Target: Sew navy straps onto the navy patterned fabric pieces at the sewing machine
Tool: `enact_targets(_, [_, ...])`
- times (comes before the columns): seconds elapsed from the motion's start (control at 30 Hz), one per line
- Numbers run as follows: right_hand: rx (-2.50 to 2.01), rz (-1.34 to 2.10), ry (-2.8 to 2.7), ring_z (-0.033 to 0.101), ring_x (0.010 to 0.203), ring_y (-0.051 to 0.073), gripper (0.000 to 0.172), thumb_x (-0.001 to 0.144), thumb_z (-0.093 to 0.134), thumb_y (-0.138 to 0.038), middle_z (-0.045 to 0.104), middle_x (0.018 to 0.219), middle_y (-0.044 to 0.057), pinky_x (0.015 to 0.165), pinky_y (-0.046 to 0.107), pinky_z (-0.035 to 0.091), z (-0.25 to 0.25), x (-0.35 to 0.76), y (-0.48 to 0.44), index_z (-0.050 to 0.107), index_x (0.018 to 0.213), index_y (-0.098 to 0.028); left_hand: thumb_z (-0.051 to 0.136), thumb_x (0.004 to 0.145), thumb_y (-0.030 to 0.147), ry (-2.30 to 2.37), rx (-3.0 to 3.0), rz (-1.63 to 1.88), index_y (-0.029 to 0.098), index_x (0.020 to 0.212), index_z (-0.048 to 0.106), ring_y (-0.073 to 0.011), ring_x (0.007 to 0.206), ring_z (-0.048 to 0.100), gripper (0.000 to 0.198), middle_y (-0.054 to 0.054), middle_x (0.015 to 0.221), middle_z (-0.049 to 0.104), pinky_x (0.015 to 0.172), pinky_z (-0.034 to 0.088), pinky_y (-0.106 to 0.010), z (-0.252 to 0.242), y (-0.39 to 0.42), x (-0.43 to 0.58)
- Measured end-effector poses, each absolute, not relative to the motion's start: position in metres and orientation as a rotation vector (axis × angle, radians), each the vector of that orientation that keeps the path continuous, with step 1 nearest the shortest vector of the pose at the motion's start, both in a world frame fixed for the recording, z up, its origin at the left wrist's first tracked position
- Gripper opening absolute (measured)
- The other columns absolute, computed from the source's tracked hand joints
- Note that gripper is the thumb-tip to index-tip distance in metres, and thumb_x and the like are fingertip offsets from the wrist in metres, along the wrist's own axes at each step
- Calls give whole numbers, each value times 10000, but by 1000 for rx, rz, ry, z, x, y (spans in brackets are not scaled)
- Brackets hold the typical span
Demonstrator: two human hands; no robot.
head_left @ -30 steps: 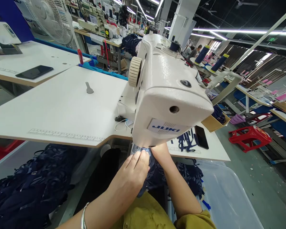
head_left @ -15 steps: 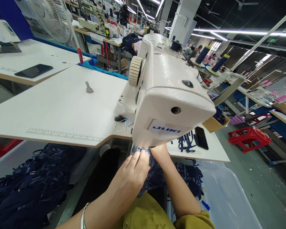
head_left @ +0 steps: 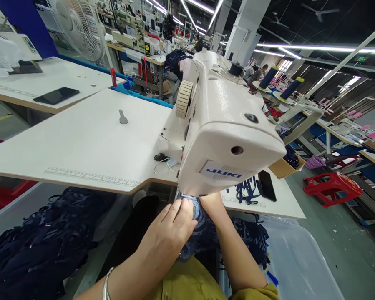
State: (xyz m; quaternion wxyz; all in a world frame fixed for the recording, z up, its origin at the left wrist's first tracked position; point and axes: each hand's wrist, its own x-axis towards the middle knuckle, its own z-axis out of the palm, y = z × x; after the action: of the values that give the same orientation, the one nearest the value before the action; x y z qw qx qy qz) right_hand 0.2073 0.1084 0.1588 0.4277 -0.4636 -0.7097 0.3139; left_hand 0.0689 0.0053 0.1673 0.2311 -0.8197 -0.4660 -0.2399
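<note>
A white JUKI sewing machine (head_left: 231,125) stands in front of me, its head overhanging my work. Navy patterned fabric (head_left: 199,214) runs from under the head down towards my lap. My left hand (head_left: 171,227) is closed on the near left edge of this fabric, fingers together and pointing at the needle area. Close to the right side of the fabric is my right hand (head_left: 212,203); its fingers are hidden behind the machine head. The needle is also out of sight.
Navy garments (head_left: 46,241) fill a bin at left; more navy fabric (head_left: 252,239) hangs by a clear plastic bin (head_left: 300,250) at right. On the white table (head_left: 90,141) lie a grey metal piece (head_left: 122,117), dark strips (head_left: 247,189) and a phone (head_left: 267,186). A red stool (head_left: 333,187) stands right.
The view has shifted slightly, so the machine and table appear a little further right and lower. Lighter blue patterned fabric now shows more beside my left fingers. Both hands stay near the needle area.
</note>
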Motion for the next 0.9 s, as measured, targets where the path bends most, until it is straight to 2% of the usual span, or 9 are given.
enact_targets(0.13, [-1126,782,-1831,636,975,253,329,821,484,-254,721,900,69,937,406,479,160,207,109,652,1102,-218,430,963,223,-1270,-2289,-655,94,1147,612,-214,1016,620,289,-97,1094,686,880,451,-334,166,5,67])
enact_targets(0.33, [-1111,834,-1780,654,850,231,300,817,496,-216,725,859,60,884,369,499,162,207,106,674,1058,-208,454,951,185,-1221,-2332,-672,110,1137,617,-209,1017,619,258,-84,1107,683,904,448,-331,166,5,66])
enact_targets(0.6, [-1163,812,-1739,615,807,221,136,779,516,-185,695,825,59,813,359,497,162,210,101,651,759,-193,470,941,175,-1255,-2334,-660,133,1147,629,-223,1013,607,264,-70,1131,678,880,452,-350,167,3,70])
enact_targets(0.77, [-1161,802,-1755,591,707,196,139,760,509,-158,661,708,23,806,349,497,157,211,105,637,735,-205,440,954,192,-1263,-2362,-657,116,1154,627,-222,1035,607,285,-91,1130,679,882,451,-342,166,6,71])
enact_targets(0.9, [-1135,794,-1744,619,784,205,163,760,507,-152,700,787,33,808,338,502,156,210,108,657,795,-206,433,958,202,-1268,-2356,-671,93,1157,624,-224,1037,611,296,-98,1123,684,892,446,-341,167,8,72])
